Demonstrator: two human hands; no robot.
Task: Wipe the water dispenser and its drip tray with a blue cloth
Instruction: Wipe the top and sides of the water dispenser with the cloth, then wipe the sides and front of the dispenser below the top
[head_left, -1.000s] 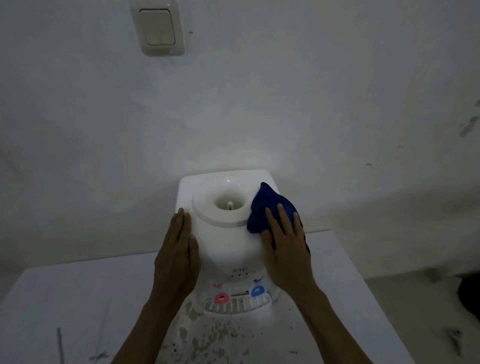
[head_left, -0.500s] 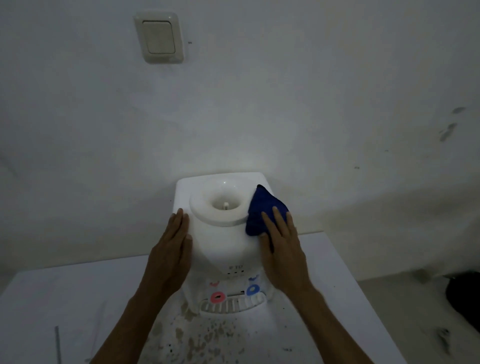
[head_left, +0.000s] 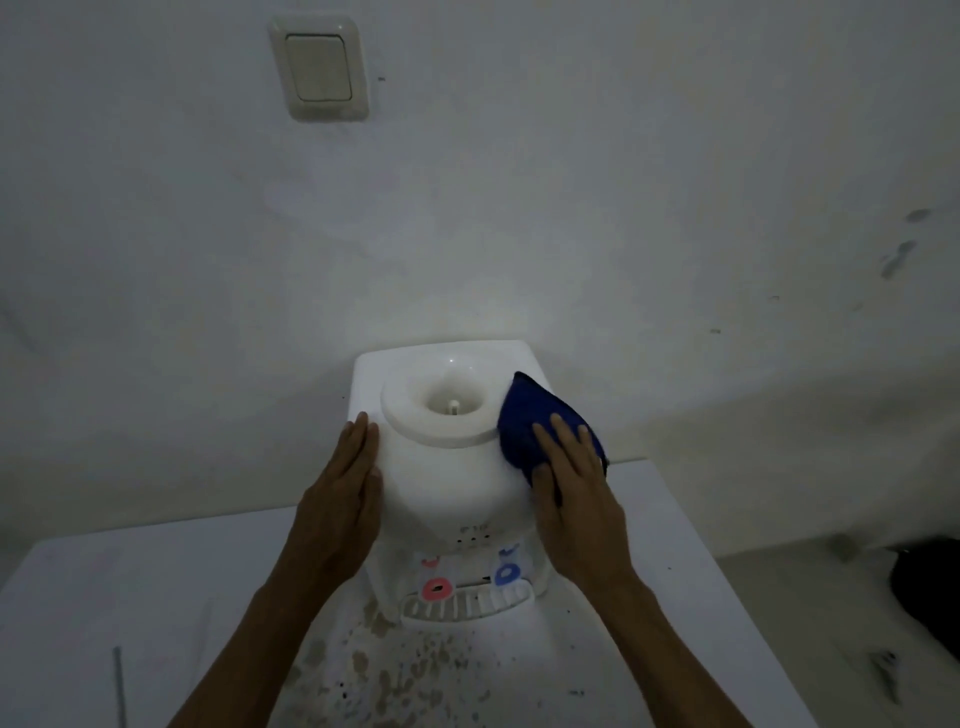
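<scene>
A white tabletop water dispenser (head_left: 441, 483) stands against the wall, with a round bottle socket on top and a red and a blue tap at the front. Its slotted drip tray (head_left: 467, 605) sticks out below the taps. My right hand (head_left: 576, 499) lies flat on a blue cloth (head_left: 524, 421), pressing it against the dispenser's upper right side. My left hand (head_left: 340, 499) rests flat with fingers together on the dispenser's left side, holding nothing.
The dispenser sits on a white table (head_left: 130, 613) with brown stains (head_left: 395, 670) in front of the tray. A thin grey rod (head_left: 120, 686) lies near the left front. A wall switch (head_left: 319, 75) is above. The floor drops off at right.
My right hand and the cloth have slid slightly along the dispenser's right top edge. My left hand has stayed on the left side. The view has tilted a little.
</scene>
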